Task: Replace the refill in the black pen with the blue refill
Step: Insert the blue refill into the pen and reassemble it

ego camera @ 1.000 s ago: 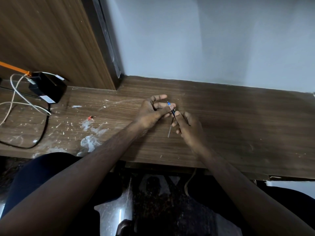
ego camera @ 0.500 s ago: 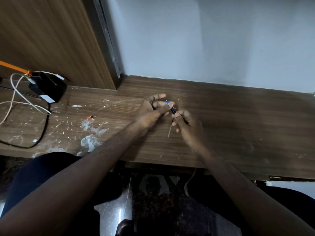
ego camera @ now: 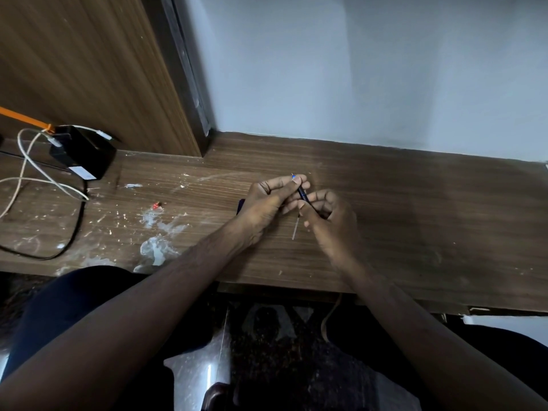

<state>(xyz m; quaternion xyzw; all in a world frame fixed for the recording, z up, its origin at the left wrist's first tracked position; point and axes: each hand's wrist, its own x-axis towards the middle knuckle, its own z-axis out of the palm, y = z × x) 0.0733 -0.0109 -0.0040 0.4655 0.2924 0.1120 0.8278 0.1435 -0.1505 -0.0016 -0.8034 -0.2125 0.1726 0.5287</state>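
A single wide-angle view comes from the person's head, looking forward and steeply down. The wooden worktop [ego camera: 415, 221] crosses the middle of the frame, its far edge meeting a pale wall [ego camera: 370, 69] and a wood panel [ego camera: 83, 60] at upper left. Both forearms reach in from the bottom corners (they loom large, being nearest the lens) and meet near the centre. Below the worktop's near edge the view takes in the lap and the floor [ego camera: 267, 336]. Straight edges bow toward the frame's borders.
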